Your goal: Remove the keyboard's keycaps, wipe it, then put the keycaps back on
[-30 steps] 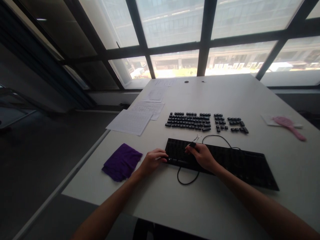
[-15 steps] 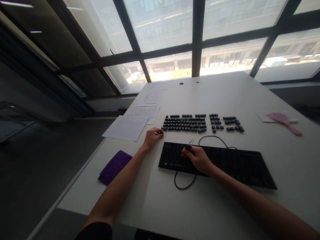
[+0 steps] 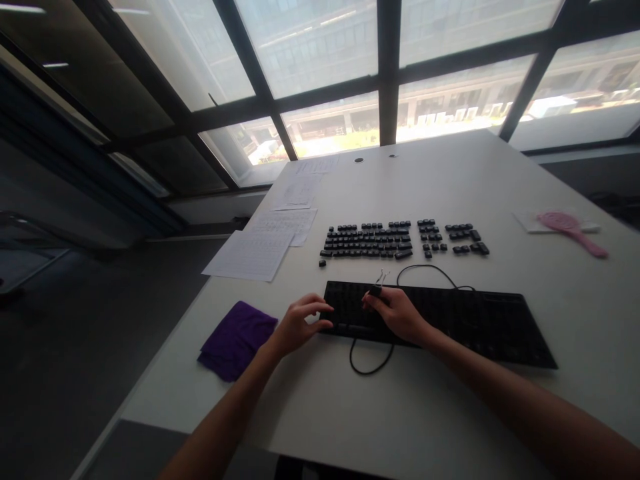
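A black keyboard (image 3: 480,323) stripped of its keys lies across the white table (image 3: 400,413), its cable (image 3: 367,363) looping off the front. My right hand (image 3: 400,315) rests on the keyboard's left part, pinching a small black keycap puller (image 3: 377,285) with wire prongs pointing away from me. My left hand (image 3: 297,325) is at the keyboard's left end, fingers curled but apart, fingertips touching its edge, nothing visible in them. Behind the keyboard, the removed keycaps (image 3: 370,240) lie in rows. A single keycap (image 3: 323,263) sits apart at their near left corner.
A folded purple cloth (image 3: 237,339) lies left of my left hand near the table's edge. Printed sheets (image 3: 250,255) are spread at the far left. A pink hairbrush (image 3: 570,230) lies on a white pad at the right. Windows rise behind the table.
My left hand reached out to the near left corner of the keycap rows, left a single keycap there, and has drawn back to the keyboard's left end. My right hand stayed put.
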`<state>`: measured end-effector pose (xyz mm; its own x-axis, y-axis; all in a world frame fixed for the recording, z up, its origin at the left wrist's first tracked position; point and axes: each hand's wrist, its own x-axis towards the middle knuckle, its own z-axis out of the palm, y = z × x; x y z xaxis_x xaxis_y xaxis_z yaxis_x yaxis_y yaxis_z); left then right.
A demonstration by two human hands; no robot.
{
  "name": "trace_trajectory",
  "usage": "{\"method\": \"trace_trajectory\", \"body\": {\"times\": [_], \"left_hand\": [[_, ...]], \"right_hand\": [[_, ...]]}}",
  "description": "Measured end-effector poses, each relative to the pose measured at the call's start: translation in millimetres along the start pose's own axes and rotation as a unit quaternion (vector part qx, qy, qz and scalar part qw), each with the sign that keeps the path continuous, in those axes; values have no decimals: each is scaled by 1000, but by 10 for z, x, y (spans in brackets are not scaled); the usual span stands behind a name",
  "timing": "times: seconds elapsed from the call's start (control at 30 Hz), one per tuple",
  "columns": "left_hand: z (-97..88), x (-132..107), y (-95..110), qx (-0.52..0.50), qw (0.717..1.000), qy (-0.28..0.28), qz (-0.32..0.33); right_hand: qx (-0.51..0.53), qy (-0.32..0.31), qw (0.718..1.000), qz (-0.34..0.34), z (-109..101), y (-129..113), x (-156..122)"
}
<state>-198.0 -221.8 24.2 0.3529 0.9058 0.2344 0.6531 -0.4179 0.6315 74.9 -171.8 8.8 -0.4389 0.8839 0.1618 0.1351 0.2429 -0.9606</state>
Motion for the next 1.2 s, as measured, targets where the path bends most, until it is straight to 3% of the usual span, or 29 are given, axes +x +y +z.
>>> {"method": "trace_trajectory", "body": {"times": [0.2,0.47,0.63,0.73,0.83,1.0,1.1,1.2], "left_hand": [[144,-161,38,14,999,-34,34],[233,-127,71,-21,1000,10,-18],[155,-113,74,-55,997,46,-43],[77,78,-40,-51,993,95,-55],[39,445,-214,8,990,134,-45],[73,990,-456,145,983,108,-4],[91,1092,-552,184,978,94,-6],[87,1095,-637,199,973,113,-29]], "right_hand": [[-6,4,1000,-3,8,7,-4],[-26,8,1000,-7,26,34,6],[-25,7,1000,-9,17,37,6],[-28,3,1000,-9,10,33,5],[-33,4,999,-8,10,23,1],[-29,-2,999,-16,1,-15,-11],[-26,-3,999,-21,-9,-34,-12],[-23,-6,1000,-19,-12,-35,-10]]}}
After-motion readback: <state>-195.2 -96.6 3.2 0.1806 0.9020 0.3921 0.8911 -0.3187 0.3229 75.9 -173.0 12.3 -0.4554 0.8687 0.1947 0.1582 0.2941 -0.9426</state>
